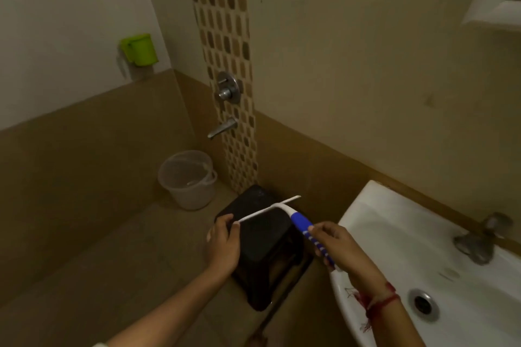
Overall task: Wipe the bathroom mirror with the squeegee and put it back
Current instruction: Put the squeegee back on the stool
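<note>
The squeegee (291,215) has a white blade and a blue handle with white stripes. It is held level above a black plastic stool (263,236). My right hand (337,245) grips the blue handle near its end. My left hand (222,244) pinches the left tip of the white blade between thumb and fingers. At the top right corner, a white frame (496,0) shows on the wall, probably the mirror's edge; no glass is visible.
A white washbasin (375,222) with a metal tap (479,242) and drain (423,304) is at the right. A translucent bucket (187,180) stands in the floor corner. Wall taps (228,90) sit on the mosaic strip. A green cup holder (139,49) hangs on the left wall.
</note>
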The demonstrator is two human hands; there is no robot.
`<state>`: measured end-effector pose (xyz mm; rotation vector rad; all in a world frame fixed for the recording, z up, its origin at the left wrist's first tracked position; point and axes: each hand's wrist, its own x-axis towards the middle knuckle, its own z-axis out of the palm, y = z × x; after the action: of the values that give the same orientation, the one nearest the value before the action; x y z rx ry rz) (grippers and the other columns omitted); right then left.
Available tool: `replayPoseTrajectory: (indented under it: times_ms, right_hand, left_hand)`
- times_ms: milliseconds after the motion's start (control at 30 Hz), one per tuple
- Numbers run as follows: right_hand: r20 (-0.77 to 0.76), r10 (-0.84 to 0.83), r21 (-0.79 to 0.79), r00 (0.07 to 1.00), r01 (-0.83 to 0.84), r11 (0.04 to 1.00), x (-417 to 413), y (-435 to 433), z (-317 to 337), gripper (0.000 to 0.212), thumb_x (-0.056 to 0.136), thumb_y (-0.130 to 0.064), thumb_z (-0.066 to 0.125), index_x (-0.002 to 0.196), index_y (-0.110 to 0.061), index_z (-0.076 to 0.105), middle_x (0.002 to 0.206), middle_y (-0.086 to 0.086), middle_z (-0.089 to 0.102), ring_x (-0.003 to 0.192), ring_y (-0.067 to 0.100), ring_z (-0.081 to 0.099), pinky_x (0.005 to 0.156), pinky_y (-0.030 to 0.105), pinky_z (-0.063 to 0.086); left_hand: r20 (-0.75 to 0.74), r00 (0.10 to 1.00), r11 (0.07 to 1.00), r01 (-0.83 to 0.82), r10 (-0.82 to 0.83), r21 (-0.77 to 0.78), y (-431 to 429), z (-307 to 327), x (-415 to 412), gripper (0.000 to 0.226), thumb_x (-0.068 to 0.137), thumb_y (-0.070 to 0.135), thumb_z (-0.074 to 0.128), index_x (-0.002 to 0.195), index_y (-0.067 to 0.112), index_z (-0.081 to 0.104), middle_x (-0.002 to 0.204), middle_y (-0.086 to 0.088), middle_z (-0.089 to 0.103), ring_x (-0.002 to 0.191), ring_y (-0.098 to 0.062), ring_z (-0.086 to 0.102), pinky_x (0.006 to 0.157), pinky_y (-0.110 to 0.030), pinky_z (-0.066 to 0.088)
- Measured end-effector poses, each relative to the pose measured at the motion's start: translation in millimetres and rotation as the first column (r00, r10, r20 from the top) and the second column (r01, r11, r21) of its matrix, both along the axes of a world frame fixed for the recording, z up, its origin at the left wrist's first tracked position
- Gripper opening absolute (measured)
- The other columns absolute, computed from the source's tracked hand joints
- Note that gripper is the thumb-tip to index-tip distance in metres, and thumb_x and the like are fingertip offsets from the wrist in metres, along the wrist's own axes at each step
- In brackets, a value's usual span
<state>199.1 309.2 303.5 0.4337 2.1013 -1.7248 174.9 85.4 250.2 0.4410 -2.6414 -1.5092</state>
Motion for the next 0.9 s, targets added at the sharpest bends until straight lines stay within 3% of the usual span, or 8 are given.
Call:
replayPoseTrajectory:
  times_ms: [233, 400, 600, 767, 900]
  right_hand:
    - [0.168, -0.094, -0.072, 0.981, 0.107, 0.992, -82, -48, -65, 0.017, 0.095, -0.022, 0.045, 0.094, -0.009, 0.056, 0.058, 0.006, 0.049, 0.037, 0.01, 0.04, 0.034, 0.017, 0.033]
    - [0.285, -0.16, -0.066, 0.945, 0.186, 0.98, -140, -79, -124, 0.017, 0.096, -0.02, 0.044, 0.094, -0.006, 0.053, 0.059, 0.006, 0.048, 0.043, 0.012, 0.042, 0.034, 0.017, 0.034]
    - [0.411, -0.232, 0.013, 0.882, 0.249, 0.968, -208, -106, -213, 0.016, 0.094, -0.025, 0.046, 0.087, -0.013, 0.055, 0.06, 0.005, 0.053, 0.047, 0.012, 0.046, 0.035, 0.015, 0.038]
    - [0.342, -0.305, -0.046, 0.889, 0.34, 0.939, -257, -125, -264, 0.016, 0.094, -0.024, 0.046, 0.086, -0.014, 0.055, 0.045, -0.004, 0.056, 0.036, 0.004, 0.048, 0.042, 0.017, 0.037]
    - [0.264, -0.308, -0.044, 0.914, 0.33, 0.943, -280, -138, -286, 0.018, 0.095, -0.026, 0.044, 0.079, -0.02, 0.051, 0.059, 0.002, 0.055, 0.037, 0.004, 0.046, 0.038, 0.017, 0.037]
  left_hand:
    - [0.1, 0.994, 0.994, 0.063, -0.054, -0.091, -25, -41, -70, 0.026, 0.094, 0.015, 0.047, 0.118, 0.007, 0.052, 0.123, -0.017, 0.055, 0.12, -0.031, 0.043, 0.101, -0.031, 0.026]
    - [0.145, 0.978, 0.962, 0.177, -0.149, -0.206, -48, -86, -125, 0.029, 0.093, 0.014, 0.049, 0.12, 0.004, 0.052, 0.122, -0.016, 0.056, 0.117, -0.029, 0.046, 0.103, -0.034, 0.027]
    - [0.253, 0.947, 0.926, 0.265, -0.198, -0.269, -69, -153, -180, 0.034, 0.095, 0.021, 0.045, 0.125, 0.006, 0.047, 0.127, -0.016, 0.051, 0.121, -0.028, 0.043, 0.105, -0.038, 0.031]
    - [0.236, 0.954, 0.93, 0.247, -0.184, -0.274, -71, -190, -201, 0.033, 0.093, 0.017, 0.048, 0.123, 0.004, 0.049, 0.122, -0.018, 0.053, 0.117, -0.031, 0.046, 0.101, -0.035, 0.029]
    - [0.241, 0.949, 0.928, 0.267, -0.206, -0.259, -71, -209, -201, 0.031, 0.092, 0.014, 0.051, 0.12, 0.001, 0.052, 0.119, -0.019, 0.056, 0.115, -0.033, 0.048, 0.101, -0.036, 0.03]
